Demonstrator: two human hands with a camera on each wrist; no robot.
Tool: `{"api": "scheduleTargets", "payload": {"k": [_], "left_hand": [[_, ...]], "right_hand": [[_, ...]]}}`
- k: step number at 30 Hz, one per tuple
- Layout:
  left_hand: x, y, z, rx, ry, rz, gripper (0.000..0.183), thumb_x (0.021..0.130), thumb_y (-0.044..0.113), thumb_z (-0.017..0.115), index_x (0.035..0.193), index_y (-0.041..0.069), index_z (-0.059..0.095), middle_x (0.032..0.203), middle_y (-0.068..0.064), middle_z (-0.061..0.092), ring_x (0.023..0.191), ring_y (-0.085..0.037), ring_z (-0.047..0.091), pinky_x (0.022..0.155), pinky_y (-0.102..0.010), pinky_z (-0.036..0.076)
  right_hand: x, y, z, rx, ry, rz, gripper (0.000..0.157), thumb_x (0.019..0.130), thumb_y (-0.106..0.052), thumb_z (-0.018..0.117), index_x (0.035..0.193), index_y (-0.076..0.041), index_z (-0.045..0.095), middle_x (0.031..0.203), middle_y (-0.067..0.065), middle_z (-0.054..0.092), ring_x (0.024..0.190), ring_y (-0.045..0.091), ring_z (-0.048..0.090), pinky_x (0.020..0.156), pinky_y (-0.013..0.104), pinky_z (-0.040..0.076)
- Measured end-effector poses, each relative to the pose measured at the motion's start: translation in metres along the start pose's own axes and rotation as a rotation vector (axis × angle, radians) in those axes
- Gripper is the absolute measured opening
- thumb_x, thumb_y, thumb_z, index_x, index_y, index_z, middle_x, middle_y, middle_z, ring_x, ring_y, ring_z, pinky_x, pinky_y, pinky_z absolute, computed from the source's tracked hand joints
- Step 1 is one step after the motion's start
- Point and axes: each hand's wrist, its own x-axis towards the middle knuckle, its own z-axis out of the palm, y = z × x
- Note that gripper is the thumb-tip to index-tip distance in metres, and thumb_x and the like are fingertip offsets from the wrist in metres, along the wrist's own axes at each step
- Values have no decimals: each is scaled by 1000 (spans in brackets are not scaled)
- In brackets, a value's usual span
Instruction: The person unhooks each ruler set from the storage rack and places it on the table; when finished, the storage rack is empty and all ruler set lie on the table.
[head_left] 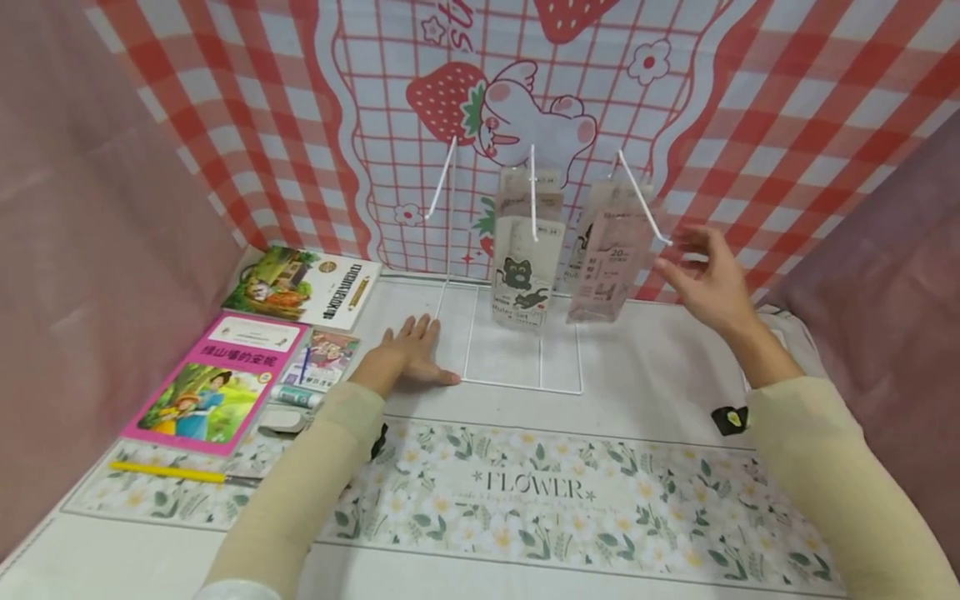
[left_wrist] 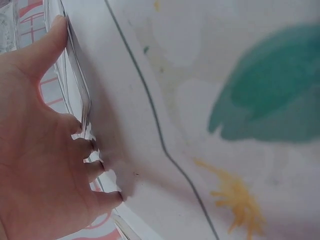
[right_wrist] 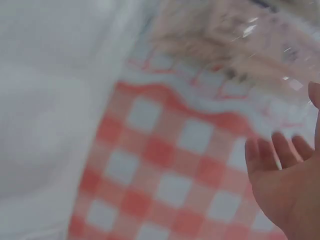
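Note:
A white wire rack [head_left: 517, 388] stands on the table, with three forward-slanting prongs. Packs of rulers in clear sleeves [head_left: 525, 279] hang on the middle prong [head_left: 533, 187], the front one showing black cats. More packs with pinkish fronts [head_left: 611, 267] hang from the right prong [head_left: 643, 202]; the left prong [head_left: 441, 183] is bare. My left hand [head_left: 408, 350] rests with spread fingers on the table at the rack's base, its thumb at the base wire. My right hand [head_left: 712, 279], fingers loosely bent, is beside the right prong's tip and holds nothing; the right wrist view shows it apart from the packs.
Left of the rack lie a white-covered book [head_left: 303, 287], a pink-bordered book [head_left: 217, 383], a small booklet [head_left: 324, 358], a glue stick [head_left: 296, 395] and a yellow-handled brush [head_left: 168, 472]. A flowered mat strip [head_left: 525, 492] runs across the front. Checked cloth [head_left: 795, 125] hangs behind.

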Motion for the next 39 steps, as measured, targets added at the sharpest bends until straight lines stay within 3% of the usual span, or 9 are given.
{"api": "scheduleTargets", "payload": {"k": [2, 4, 7, 10, 13, 19, 26, 36, 39], "left_hand": [[0, 0, 0, -1, 1, -3, 117, 78, 74, 58, 157, 11, -3, 165, -11, -9, 154, -34, -7, 125, -58, 0], [0, -1, 1, -4, 4, -5, 117, 78, 74, 58, 157, 11, -3, 165, -11, -9, 154, -34, -7, 125, -58, 0], [0, -1, 3, -6, -1, -3, 117, 78, 74, 58, 157, 11, -4, 165, -11, -9, 154, -34, -7, 125, -58, 0], [1, -1, 5, -9, -8, -1, 118, 78, 74, 57, 156, 12, -5, 165, -11, -10, 154, -34, -8, 125, -58, 0], [2, -1, 6, -13, -8, -2, 117, 78, 74, 57, 156, 12, -4, 165, -11, -10, 154, -34, -8, 125, -58, -1], [1, 1, 6, -15, -14, -10, 118, 78, 74, 57, 156, 11, -4, 165, -11, -10, 154, -34, -8, 125, -58, -1], [1, 2, 5, -17, -28, -17, 118, 78, 74, 58, 156, 11, -5, 165, -11, -11, 154, -34, -9, 125, -58, -1], [2, 4, 1, -10, -34, -18, 118, 78, 74, 58, 156, 11, -5, 165, -11, -12, 154, -34, -10, 125, -58, -2], [2, 3, 0, -6, -25, -11, 117, 79, 73, 57, 156, 11, -5, 165, -12, -12, 153, -34, -10, 124, -59, -1]], "right_hand": [[8, -14, 7, 71, 42, -33, 62, 89, -21, 68, 143, -9, 38, 137, 15, 51, 119, 19, 50, 98, 23, 46], [15, -25, 13, 114, 86, -39, 63, 88, -17, 69, 142, -9, 39, 131, 11, 55, 115, 13, 53, 97, 21, 47], [21, -35, 21, 169, 151, -40, 56, 87, -12, 69, 137, -7, 44, 111, -5, 61, 102, 1, 56, 87, 11, 47], [24, -39, 26, 206, 209, -59, 48, 88, -7, 68, 132, -4, 49, 93, -19, 57, 89, -4, 55, 77, 7, 47], [26, -41, 28, 230, 237, -99, 43, 88, -3, 65, 129, 0, 51, 88, -21, 54, 82, -3, 53, 72, 7, 47], [22, -40, 24, 257, 233, -144, 40, 87, 4, 63, 125, 4, 52, 85, -16, 55, 79, -1, 54, 69, 6, 49], [7, -42, 14, 207, 210, -186, 31, 87, 2, 65, 117, 4, 60, 84, -19, 55, 76, -2, 55, 66, 4, 50], [-34, -52, -6, 191, 178, -285, 38, 81, 12, 66, 118, 9, 58, 87, -20, 59, 75, -5, 58, 64, 4, 51], [-43, -56, -10, 232, 159, -323, 40, 79, 17, 65, 118, 12, 57, 90, -18, 61, 75, -3, 59, 65, 5, 52]]}}
